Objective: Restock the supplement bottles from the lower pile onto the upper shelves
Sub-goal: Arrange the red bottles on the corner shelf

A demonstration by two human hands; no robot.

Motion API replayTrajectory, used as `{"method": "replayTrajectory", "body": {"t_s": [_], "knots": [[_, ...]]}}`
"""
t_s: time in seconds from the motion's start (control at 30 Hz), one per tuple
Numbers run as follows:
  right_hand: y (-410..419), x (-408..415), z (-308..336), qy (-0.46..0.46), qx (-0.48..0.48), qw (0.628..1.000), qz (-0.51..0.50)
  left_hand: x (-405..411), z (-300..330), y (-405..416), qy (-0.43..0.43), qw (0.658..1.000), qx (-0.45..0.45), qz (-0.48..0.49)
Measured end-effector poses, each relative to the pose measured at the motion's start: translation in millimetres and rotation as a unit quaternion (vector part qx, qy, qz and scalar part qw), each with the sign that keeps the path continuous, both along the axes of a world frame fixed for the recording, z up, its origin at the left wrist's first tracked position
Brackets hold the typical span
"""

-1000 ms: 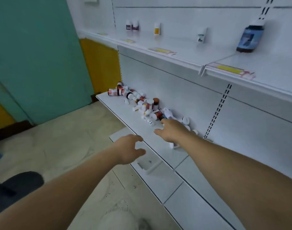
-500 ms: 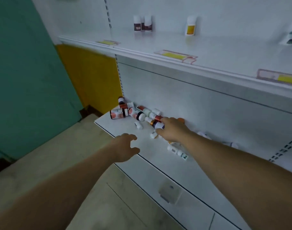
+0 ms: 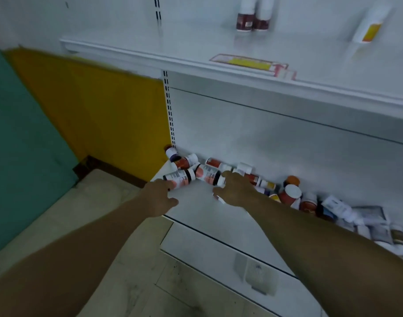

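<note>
We reach our left hand (image 3: 158,196), fingers spread, touching a toppled white-capped orange-label bottle (image 3: 180,177) on the white metal lower shelf (image 3: 196,202), our right hand (image 3: 233,191) beside it, grasp unclear, fingertips hidden, pile's (image 3: 292,195) far end blurred.

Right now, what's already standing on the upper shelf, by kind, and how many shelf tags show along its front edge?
Dark maroon-label bottles: 2, side by side
White bottle with yellow label: 1
Yellow shelf tag on the upper shelf edge: 1
Total: 4
The view cuts the shelf off at the right, so more may stand beyond.
</note>
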State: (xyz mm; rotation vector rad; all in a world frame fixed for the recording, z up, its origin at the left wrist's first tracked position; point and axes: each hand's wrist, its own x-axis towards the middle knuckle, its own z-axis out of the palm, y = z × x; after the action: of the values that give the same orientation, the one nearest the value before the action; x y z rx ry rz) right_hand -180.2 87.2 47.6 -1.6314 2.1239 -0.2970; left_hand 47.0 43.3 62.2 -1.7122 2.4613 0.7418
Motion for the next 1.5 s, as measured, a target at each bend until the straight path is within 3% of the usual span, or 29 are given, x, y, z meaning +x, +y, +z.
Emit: {"method": "replayTrajectory", "body": {"t_s": [0.23,0.43,0.57,0.7,0.8,0.87,1.0,1.13,1.27,1.5], "knots": [[-78.9,3.4,-74.5,0.009,-0.001,0.999,-0.038,-14.5,-76.1,-86.1,-0.020,0.998,-0.048,-0.035],[-99.4,-4.0,-131.9,0.164,0.007,0.986,-0.002,-24.5,-139.4,-124.6,-0.093,0.992,-0.056,-0.064],[-103.8,-9.6,-141.5,0.226,-0.007,0.974,-0.024,-27.2,-155.8,-132.2,0.005,0.997,-0.079,-0.008],[-105.4,-10.7,-131.4,0.235,-0.023,0.972,-0.012,-26.6,-153.5,-125.3,0.098,0.993,-0.045,0.037],[-101.4,-8.5,-106.5,0.066,-0.094,0.992,-0.057,-20.2,-138.6,-116.2,0.195,0.977,0.031,0.080],[-92.3,-6.2,-83.4,-0.079,-0.155,0.978,-0.113,-15.5,-121.6,-104.2,0.301,0.943,0.080,0.117],[-49.1,8.5,-32.2,-0.257,-0.215,0.924,-0.182,1.9,-76.5,-63.0,0.440,0.871,0.125,0.182],[15.8,33.8,14.7,-0.419,-0.283,0.826,-0.251,17.6,-21.3,-15.4,0.546,0.795,0.194,0.180],[85.4,49.3,58.8,-0.535,-0.306,0.737,-0.278,26.1,31.8,37.2,0.578,0.772,0.242,0.107],[190.1,41.2,140.9,-0.622,-0.355,0.629,-0.301,-7.8,116.8,119.2,0.561,0.778,0.281,-0.027]]}}
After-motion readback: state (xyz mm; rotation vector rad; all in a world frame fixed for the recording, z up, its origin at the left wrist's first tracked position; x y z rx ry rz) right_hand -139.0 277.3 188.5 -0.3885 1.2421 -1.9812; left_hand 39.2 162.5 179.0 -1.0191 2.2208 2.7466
